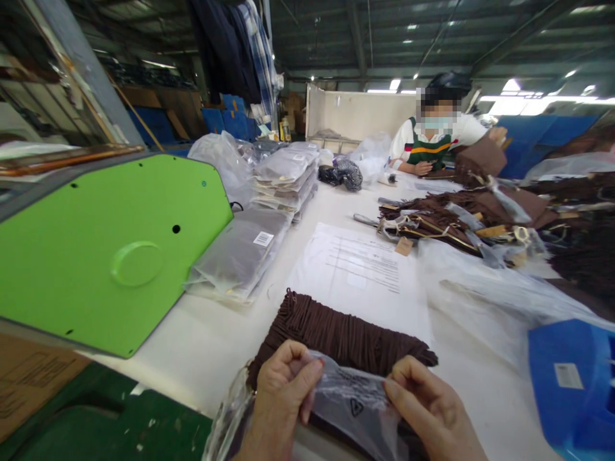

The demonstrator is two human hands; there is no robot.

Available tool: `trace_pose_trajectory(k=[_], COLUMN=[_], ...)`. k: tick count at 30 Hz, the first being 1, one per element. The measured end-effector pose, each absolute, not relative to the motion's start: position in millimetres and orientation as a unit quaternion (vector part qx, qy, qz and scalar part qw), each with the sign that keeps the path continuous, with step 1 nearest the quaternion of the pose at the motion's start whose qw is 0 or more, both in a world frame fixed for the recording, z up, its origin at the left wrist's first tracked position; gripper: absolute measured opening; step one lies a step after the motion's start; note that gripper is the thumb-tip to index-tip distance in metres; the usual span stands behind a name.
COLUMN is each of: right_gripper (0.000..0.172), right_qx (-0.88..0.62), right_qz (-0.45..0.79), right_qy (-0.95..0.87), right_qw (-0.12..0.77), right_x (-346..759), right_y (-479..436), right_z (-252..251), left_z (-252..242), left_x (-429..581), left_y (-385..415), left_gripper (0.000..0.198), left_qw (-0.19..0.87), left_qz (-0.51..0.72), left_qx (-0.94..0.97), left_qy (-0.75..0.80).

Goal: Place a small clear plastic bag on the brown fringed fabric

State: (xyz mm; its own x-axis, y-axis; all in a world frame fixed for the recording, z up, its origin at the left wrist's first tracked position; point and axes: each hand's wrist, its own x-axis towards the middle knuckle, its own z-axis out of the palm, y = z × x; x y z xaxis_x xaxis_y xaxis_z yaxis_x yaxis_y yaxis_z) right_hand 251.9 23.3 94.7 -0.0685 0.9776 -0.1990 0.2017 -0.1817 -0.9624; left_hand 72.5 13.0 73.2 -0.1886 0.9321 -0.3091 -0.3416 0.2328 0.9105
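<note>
Between my two hands a clear plastic bag (pixel 358 387) with a dark triangular mark is held near the table's front edge. My left hand (pixel 288 390) pinches its left side between thumb and fingers. The right side is pinched by my right hand (pixel 425 400). Just beyond lies a dark brown fringed piece (pixel 343 330), its many cords side by side, partly hidden by the bag and my fingers. Something dark sits under the plastic; its shape is mostly covered. Past the fringe, a printed paper sheet (pixel 355 262) lies flat on the white table (pixel 192 352).
A large green machine panel (pixel 96 256) stands at left. Beside it are packed plastic bags with barcode labels (pixel 245 246), stacked higher behind. Brown fringed items with tags (pixel 446 224) are heaped at right, near a blue bin (pixel 571 384). A masked co-worker (pixel 437 141) handles a brown piece across the table.
</note>
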Motion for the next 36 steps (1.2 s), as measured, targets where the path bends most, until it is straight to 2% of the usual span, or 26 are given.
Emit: trace_pose_trajectory(k=[2, 6, 11, 15, 18, 23, 26, 31, 36], right_gripper=[0.038, 0.035, 0.026, 0.025, 0.027, 0.032, 0.036, 0.036, 0.029], right_qx=[-0.576, -0.582, -0.599, -0.590, -0.601, -0.569, -0.568, -0.600, -0.580], right_qz=[0.490, 0.434, 0.328, 0.307, 0.330, 0.415, 0.445, 0.349, 0.289], right_qy=[-0.538, -0.588, -0.628, -0.665, -0.635, -0.567, -0.524, -0.561, -0.609], right_qw=[0.371, 0.357, 0.372, 0.340, 0.355, 0.428, 0.453, 0.452, 0.457], right_x=[251, 249, 250, 253, 253, 247, 243, 249, 256], right_y=[25, 27, 32, 39, 41, 37, 35, 37, 38], right_z=[91, 83, 87, 89, 87, 87, 84, 69, 63], left_z=[71, 69, 71, 74, 76, 74, 73, 71, 69], left_x=[71, 67, 62, 60, 59, 61, 63, 57, 52], left_y=[13, 13, 19, 29, 36, 40, 39, 40, 47], left_gripper=[0.030, 0.042, 0.025, 0.021, 0.020, 0.024, 0.025, 0.024, 0.030], left_qw=[0.581, 0.550, 0.427, 0.364, 0.372, 0.450, 0.436, 0.353, 0.356], left_qz=[0.542, 0.514, 0.495, 0.482, 0.490, 0.508, 0.499, 0.489, 0.485], left_qx=[0.274, 0.340, 0.470, 0.513, 0.502, 0.422, 0.438, 0.504, 0.517], left_qy=[0.542, 0.563, 0.593, 0.610, 0.608, 0.601, 0.607, 0.617, 0.609])
